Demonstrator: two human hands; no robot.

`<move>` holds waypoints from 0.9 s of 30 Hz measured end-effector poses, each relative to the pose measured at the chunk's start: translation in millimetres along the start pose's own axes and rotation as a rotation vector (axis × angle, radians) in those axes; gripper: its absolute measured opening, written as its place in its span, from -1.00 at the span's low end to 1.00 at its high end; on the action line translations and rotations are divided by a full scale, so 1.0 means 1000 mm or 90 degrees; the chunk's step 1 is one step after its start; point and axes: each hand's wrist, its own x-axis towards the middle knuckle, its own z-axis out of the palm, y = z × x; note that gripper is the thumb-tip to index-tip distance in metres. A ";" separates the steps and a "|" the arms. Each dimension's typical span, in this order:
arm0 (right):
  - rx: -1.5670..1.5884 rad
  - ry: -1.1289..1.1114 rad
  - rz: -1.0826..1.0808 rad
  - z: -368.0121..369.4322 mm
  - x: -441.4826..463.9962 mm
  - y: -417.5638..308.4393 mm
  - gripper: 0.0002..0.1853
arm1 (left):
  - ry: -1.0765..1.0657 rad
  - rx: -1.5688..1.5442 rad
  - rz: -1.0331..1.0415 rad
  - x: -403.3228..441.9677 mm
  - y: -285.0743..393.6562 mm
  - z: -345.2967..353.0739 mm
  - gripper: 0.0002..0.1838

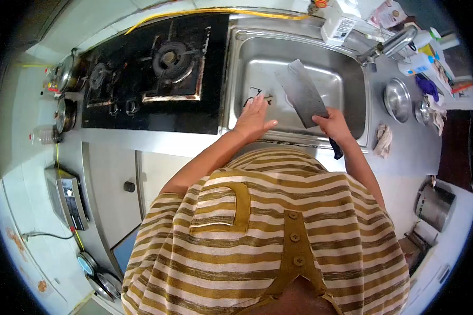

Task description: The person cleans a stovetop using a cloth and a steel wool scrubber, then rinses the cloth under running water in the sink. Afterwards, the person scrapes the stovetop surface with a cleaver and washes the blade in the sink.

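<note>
My right hand (333, 126) is closed round a broad cleaver (302, 92), its black handle sticking out below toward my body. The blade is tilted over the steel sink (365, 118), with its far end pointing away from me. My left hand (253, 118) reaches over the sink's near left part with fingers stretched out and thumb apart. Thin dark scraps (268, 100) show around its fingertips; what they are, and whether the fingers touch them, I cannot tell.
A black gas hob (142, 113) adjoins the sink on the left. At the right stand a tap (389, 44), a steel bowl (397, 100) and a crumpled cloth (383, 140). A white bottle (341, 23) stands behind the sink, and a yellow hose (215, 10) runs along the back.
</note>
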 end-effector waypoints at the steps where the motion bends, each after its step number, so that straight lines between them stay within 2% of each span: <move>1: 0.001 0.011 0.005 -0.003 -0.001 0.000 -0.82 | -0.003 -0.002 0.012 0.009 0.006 -0.003 -0.17; 3: 0.041 0.021 0.011 -0.015 -0.007 0.003 -0.81 | -0.029 0.166 -0.005 0.022 0.021 -0.014 -0.24; 4: 0.057 0.006 -0.011 -0.020 0.004 0.026 -0.80 | 0.046 0.152 0.022 0.023 0.013 -0.005 -0.31; 5: 0.056 0.018 -0.005 -0.029 0.002 0.028 -0.80 | 0.095 0.039 0.040 0.024 0.011 -0.008 -0.45; 7: 0.117 -0.032 0.047 -0.036 0.001 0.028 -0.79 | 0.039 -0.074 -0.023 0.028 0.015 -0.018 -0.58; 10: 0.112 -0.023 0.065 -0.047 0.004 0.032 -0.78 | 0.083 -0.087 0.010 0.030 0.010 -0.006 -0.68; 11: 0.132 -0.039 0.064 -0.050 0.004 0.035 -0.78 | 0.081 -0.090 0.006 0.030 0.009 -0.003 -0.68; 13: 0.093 -0.031 0.083 -0.058 0.011 0.047 -0.76 | 0.178 -0.032 0.016 0.027 0.012 0.001 -0.61; 15: 0.082 -0.008 0.047 -0.064 0.018 0.058 -0.74 | 0.196 -0.034 -0.036 0.026 0.017 -0.001 -0.57; 17: 0.077 -0.010 0.039 -0.069 0.019 0.060 -0.75 | 0.166 -0.051 -0.074 0.022 0.010 -0.005 -0.58; 18: 0.073 0.003 0.025 -0.070 0.021 0.066 -0.76 | 0.103 -0.032 -0.146 0.019 0.008 -0.006 -0.61; 19: 0.069 0.018 0.011 -0.071 0.020 0.065 -0.77 | 0.104 -0.031 -0.145 0.014 0.009 -0.010 -0.61; 21: 0.057 0.041 0.008 -0.073 0.016 0.062 -0.78 | 0.018 0.008 -0.199 0.009 0.011 -0.018 -0.66; 22: 0.042 0.055 0.012 -0.074 0.012 0.060 -0.78 | 0.017 0.007 -0.190 0.009 0.005 -0.017 -0.66; 25: -0.005 0.099 0.026 -0.075 0.000 0.067 -0.79 | 0.130 0.158 -0.018 0.005 -0.011 0.000 -0.64; 27: -0.079 0.181 0.016 -0.076 -0.012 0.056 -0.78 | 0.168 0.124 -0.030 0.008 -0.007 0.014 -0.62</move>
